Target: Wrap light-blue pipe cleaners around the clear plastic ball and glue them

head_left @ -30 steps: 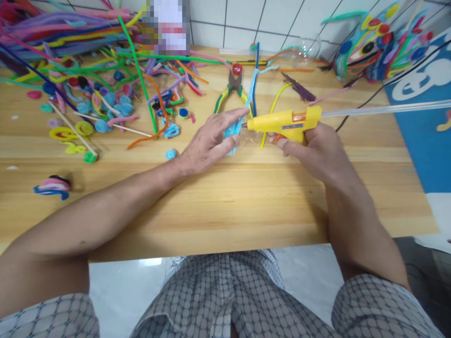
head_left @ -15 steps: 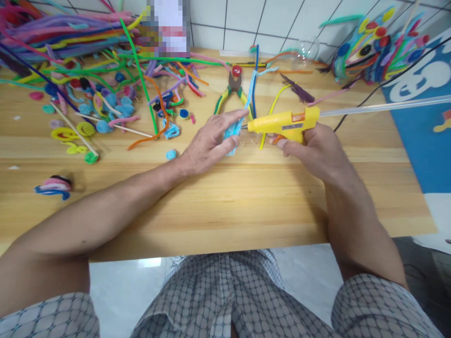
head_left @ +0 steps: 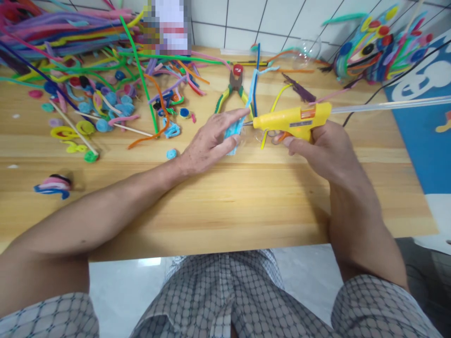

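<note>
My right hand [head_left: 322, 150] grips a yellow glue gun [head_left: 292, 122] with an orange trigger and a long clear glue stick [head_left: 391, 104] running out its back to the right. Its nozzle points left, a short gap from a light blue pipe-cleaner piece [head_left: 233, 133]. My left hand [head_left: 209, 143] holds that blue piece down on the wooden table [head_left: 225, 197], fingers closed around it. A small clear plastic bit lies between nozzle and blue piece.
Green-handled pliers [head_left: 234, 91] lie just behind my hands. Loose pipe cleaners and small coiled discs [head_left: 105, 101] cover the table's left and back. A colourful pipe-cleaner figure [head_left: 377, 44] stands back right, with a black cable [head_left: 373, 96] beside it. A coiled bundle [head_left: 52, 185] sits front left.
My right hand has drawn the glue gun a little to the right, opening a gap between nozzle and blue piece. My left hand has stayed put.
</note>
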`<action>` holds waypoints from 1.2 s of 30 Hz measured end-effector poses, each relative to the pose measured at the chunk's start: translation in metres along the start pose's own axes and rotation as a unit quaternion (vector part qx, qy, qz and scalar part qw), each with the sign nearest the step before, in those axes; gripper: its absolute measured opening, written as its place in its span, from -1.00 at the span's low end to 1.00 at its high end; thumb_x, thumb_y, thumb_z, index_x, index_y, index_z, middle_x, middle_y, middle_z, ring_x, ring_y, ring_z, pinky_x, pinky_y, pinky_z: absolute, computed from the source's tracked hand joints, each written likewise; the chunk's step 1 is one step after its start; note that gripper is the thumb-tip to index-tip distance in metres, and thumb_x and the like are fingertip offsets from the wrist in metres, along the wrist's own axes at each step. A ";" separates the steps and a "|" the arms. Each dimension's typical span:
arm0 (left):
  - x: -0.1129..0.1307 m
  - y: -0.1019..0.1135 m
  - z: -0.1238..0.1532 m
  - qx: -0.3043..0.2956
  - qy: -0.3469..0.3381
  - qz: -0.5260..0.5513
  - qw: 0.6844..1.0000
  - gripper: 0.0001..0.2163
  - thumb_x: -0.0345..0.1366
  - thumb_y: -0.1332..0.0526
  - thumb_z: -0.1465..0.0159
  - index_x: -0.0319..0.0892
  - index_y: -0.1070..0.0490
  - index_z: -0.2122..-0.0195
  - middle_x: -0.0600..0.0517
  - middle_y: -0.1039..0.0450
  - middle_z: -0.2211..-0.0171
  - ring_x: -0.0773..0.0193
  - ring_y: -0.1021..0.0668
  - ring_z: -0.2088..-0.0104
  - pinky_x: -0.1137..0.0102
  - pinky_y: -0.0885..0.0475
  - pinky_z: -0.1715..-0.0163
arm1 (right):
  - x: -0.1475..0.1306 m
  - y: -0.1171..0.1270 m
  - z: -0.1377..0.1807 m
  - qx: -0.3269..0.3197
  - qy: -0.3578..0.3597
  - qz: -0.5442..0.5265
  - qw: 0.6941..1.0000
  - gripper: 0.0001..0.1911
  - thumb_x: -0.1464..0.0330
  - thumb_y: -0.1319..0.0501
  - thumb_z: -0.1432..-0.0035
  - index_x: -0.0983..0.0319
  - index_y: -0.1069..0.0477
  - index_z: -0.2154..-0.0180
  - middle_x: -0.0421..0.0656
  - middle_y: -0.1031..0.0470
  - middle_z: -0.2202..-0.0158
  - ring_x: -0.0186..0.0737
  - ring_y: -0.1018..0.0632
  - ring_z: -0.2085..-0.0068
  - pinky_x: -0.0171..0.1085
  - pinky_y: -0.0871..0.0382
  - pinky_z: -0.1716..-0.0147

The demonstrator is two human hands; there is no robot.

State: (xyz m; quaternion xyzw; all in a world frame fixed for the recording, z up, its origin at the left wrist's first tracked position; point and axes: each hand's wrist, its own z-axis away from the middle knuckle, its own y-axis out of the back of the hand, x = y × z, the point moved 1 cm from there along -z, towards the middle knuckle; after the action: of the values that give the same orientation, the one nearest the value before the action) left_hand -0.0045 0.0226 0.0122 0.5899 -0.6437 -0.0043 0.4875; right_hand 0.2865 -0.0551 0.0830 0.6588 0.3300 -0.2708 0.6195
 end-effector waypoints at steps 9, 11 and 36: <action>-0.001 -0.001 0.000 0.006 -0.014 0.001 1.000 -0.43 0.09 -0.09 -0.67 0.07 -0.24 -0.62 -0.11 -0.44 -0.54 -0.02 -0.52 -0.51 0.01 -0.40 -0.56 | 0.000 0.002 0.000 0.009 0.001 0.035 0.999 -0.86 0.14 -0.48 -0.32 0.02 -0.74 0.16 -0.17 -0.78 0.20 0.10 -0.74 0.14 0.01 -0.69 0.19; -0.001 -0.001 0.000 0.004 -0.012 -0.001 1.000 -0.43 0.10 -0.08 -0.67 0.07 -0.23 -0.63 -0.11 -0.44 -0.54 -0.02 -0.52 -0.52 0.00 -0.41 -0.56 | 0.000 0.003 0.000 0.004 -0.001 0.040 0.999 -0.86 0.13 -0.48 -0.33 0.02 -0.73 0.17 -0.16 -0.77 0.21 0.11 -0.74 0.13 0.01 -0.69 0.19; -0.001 -0.001 -0.001 0.005 0.008 0.008 1.000 -0.38 0.24 -0.05 -0.63 0.14 -0.27 -0.60 -0.08 -0.45 -0.54 -0.12 -0.52 -0.51 -0.15 -0.41 -0.56 | -0.008 0.002 0.002 -0.015 0.001 0.024 1.000 -0.86 0.11 -0.47 -0.30 -0.01 -0.70 0.18 -0.18 -0.75 0.22 0.08 -0.72 0.19 -0.02 -0.62 0.21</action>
State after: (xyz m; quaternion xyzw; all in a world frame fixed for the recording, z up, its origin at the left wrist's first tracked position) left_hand -0.0034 0.0235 0.0114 0.5870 -0.6446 0.0074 0.4898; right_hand 0.2835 -0.0583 0.0904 0.6573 0.3187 -0.2504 0.6354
